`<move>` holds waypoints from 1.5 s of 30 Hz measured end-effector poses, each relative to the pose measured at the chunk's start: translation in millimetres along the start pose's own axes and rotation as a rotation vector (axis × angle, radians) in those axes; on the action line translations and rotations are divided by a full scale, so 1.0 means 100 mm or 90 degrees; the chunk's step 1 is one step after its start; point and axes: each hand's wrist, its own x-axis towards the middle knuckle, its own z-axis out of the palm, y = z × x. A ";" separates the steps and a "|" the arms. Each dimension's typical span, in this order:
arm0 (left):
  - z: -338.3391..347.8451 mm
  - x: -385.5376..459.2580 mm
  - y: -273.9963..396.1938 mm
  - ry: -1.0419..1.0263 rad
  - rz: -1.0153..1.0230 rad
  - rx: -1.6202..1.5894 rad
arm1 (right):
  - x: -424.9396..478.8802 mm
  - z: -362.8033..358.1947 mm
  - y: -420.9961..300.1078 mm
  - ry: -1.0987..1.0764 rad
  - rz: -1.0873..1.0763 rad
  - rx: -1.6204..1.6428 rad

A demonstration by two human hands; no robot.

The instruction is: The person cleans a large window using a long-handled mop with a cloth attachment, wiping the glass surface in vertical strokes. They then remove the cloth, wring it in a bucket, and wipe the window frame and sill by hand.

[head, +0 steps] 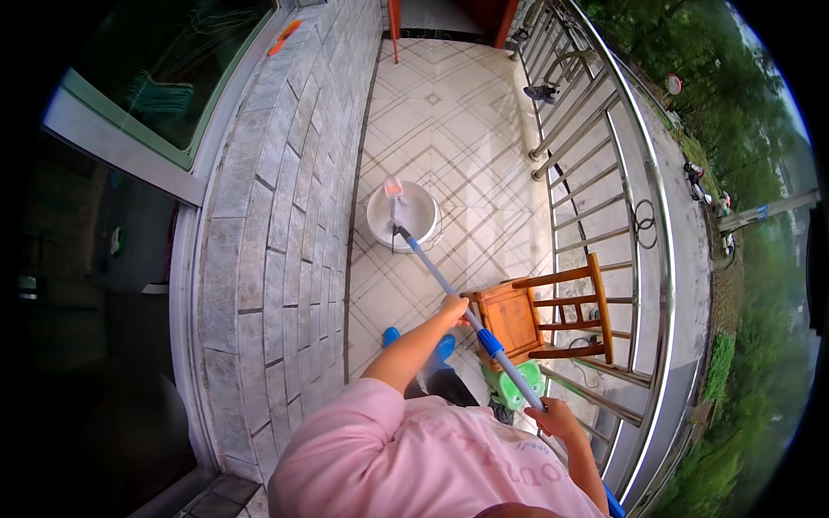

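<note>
My left hand (455,309) grips the middle of a grey telescopic pole (431,264) with a blue locking collar (490,342). Lower down the same pole, on the right, my right hand (554,417) is closed around it. The pole slants away to a white bucket (434,223) on the tiled floor, which has a thin wire handle. At the pole's far end, a cleaning head (396,210) reaches over the bucket. It has a dark joint and a pale, pinkish upper part; blur hides its details, and I cannot tell whether it touches the rim.
Close on my right stand a wooden chair (508,320) and a green frog-faced stool (518,385). A steel railing (654,194) runs along the right side. The grey tiled wall (278,213) and windows line the left. An orange object (283,37) lies on the ledge.
</note>
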 end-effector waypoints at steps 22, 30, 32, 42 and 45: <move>0.08 -0.29 0.76 0.039 0.143 0.012 | 0.67 -1.06 0.12 0.158 -0.133 -0.382; 0.05 0.18 1.73 -0.314 0.149 -0.010 | 0.81 -1.86 -0.99 0.395 0.010 -0.387; -0.17 0.62 1.70 -0.275 0.148 0.019 | 1.02 -2.07 -1.29 0.460 -0.001 -0.481; -2.27 1.96 1.10 0.157 -0.034 0.396 | 3.68 -3.65 -1.75 0.424 -0.083 -0.776; -2.67 2.34 0.65 0.284 0.088 0.505 | 4.29 -4.02 -1.84 0.397 -0.112 -0.827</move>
